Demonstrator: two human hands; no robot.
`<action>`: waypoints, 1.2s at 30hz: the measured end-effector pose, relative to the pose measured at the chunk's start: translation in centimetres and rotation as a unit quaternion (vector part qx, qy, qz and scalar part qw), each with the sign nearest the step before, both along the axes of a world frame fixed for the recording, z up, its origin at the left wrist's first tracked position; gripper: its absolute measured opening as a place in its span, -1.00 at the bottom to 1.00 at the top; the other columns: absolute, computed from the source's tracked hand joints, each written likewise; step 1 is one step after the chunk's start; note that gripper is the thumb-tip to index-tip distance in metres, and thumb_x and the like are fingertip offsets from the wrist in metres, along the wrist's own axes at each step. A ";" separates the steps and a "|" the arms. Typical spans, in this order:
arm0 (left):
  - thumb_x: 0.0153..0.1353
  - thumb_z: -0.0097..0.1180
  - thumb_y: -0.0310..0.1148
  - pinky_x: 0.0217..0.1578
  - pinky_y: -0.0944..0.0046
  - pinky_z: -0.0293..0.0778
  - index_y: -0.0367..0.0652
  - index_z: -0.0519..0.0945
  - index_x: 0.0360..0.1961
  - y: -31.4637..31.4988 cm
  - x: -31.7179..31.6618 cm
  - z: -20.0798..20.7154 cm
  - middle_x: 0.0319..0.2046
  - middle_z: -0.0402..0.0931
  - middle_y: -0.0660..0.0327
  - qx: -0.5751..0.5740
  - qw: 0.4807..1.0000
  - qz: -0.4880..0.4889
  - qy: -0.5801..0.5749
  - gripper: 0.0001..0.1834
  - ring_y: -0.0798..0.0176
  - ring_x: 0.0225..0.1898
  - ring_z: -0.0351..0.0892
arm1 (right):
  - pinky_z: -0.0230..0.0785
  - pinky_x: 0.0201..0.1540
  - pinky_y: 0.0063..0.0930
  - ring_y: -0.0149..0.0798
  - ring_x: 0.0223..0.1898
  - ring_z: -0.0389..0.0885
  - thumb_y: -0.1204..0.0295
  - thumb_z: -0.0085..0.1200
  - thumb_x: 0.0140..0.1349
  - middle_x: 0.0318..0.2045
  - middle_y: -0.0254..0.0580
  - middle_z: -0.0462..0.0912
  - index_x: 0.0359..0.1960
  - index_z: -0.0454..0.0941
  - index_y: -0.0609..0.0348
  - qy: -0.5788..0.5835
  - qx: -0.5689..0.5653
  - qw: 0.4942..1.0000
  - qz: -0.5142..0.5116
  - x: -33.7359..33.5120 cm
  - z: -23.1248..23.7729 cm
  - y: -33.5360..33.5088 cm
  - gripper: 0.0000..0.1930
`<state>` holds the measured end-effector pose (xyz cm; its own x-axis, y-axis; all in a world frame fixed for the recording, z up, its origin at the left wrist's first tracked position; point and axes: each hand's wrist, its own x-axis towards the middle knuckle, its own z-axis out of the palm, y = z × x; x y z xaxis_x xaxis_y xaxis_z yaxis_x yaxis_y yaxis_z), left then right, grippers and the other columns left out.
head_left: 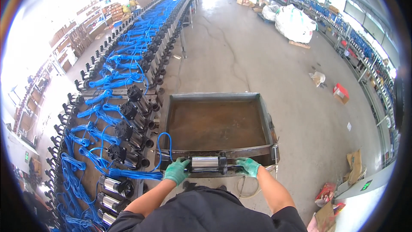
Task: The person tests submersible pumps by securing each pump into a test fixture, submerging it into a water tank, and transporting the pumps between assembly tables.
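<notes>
Green-gloved hands (176,171) apart, forearms (152,196) bare, angled inward

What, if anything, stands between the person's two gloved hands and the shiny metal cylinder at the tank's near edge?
Nothing visible does: the left hand and right hand are at opposite ends of the metal cylinder. The blue cable loops up beyond the left hand, leaving the cylinder's middle uncovered.

Grey floor (300,116) is marked by dark lines. Long shelves (364,74) are set along the right, windows (372,27) above. Upper left is flooded by white light (34,30).
</notes>
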<state>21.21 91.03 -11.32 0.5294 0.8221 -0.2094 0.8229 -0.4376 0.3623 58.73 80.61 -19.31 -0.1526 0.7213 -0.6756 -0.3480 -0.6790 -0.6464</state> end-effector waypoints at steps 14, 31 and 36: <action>-0.03 0.46 -0.23 0.14 0.00 0.50 0.12 0.55 0.23 -0.4 -0.2 -0.3 0.29 0.40 0.09 0.009 1.000 0.005 -0.006 -0.30 -0.10 0.11 0.57 | 0.50 -0.36 -0.31 -0.27 -0.39 0.65 0.21 0.13 0.37 -0.33 -0.18 0.69 0.08 0.62 0.11 -0.296 -0.037 0.936 0.188 -0.2 1.5 1.9 -0.65; -0.05 0.48 -0.23 0.16 0.01 0.47 0.09 0.55 0.22 0.0 0.3 0.1 0.26 0.41 0.11 -0.001 1.000 0.008 -0.003 -0.28 -0.08 0.14 0.53 | 0.49 0.06 -0.23 0.02 0.01 0.66 0.45 0.12 0.13 -0.06 -0.02 0.70 0.17 0.53 0.25 -0.366 0.229 0.886 0.171 -0.4 0.6 1.0 -0.50; -0.07 0.49 -0.24 0.17 0.02 0.47 0.08 0.55 0.23 -0.8 -0.3 0.0 0.26 0.41 0.11 0.000 1.000 0.012 -0.006 -0.26 -0.08 0.15 0.52 | 0.44 0.13 -0.03 0.20 0.10 0.58 0.29 0.08 0.23 0.02 0.25 0.62 0.11 0.56 0.23 -0.534 0.139 0.732 0.401 -2.5 2.3 1.7 -0.56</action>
